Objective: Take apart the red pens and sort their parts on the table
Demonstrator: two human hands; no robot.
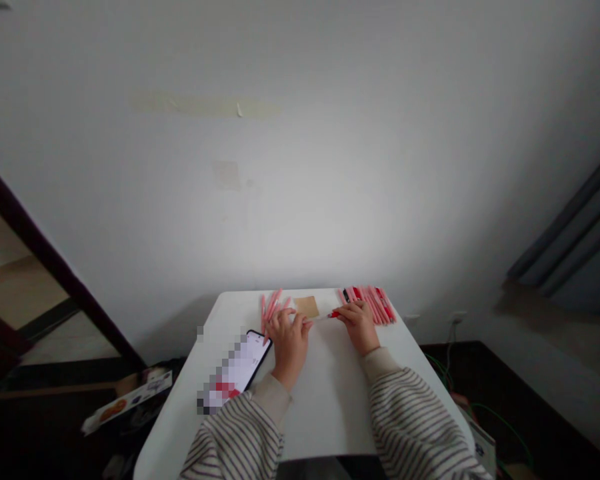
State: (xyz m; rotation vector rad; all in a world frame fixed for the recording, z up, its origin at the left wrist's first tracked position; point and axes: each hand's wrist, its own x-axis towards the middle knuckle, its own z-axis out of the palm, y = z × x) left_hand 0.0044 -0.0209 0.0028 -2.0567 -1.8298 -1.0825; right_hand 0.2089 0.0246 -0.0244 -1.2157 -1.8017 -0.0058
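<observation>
My left hand (289,340) pinches one end of a slim pen (321,318) above the middle of the white table. My right hand (359,327) is closed on the pen's other end, where a red part shows at the fingertips. The pen lies almost level between the two hands, its ends hidden by fingers. Several pink pens (271,305) lie loosely beyond my left hand. Past my right hand, a row of pink, red and black pens (375,303) lies side by side. A small tan paper square (307,307) rests just behind the held pen.
A phone (253,360) with a lit screen lies left of my left forearm, partly blurred out. The white table (330,400) stands against a grey wall (320,200). Green cables (443,373) and a wall socket (459,317) are at the right; a dark door frame (55,260) is at the left.
</observation>
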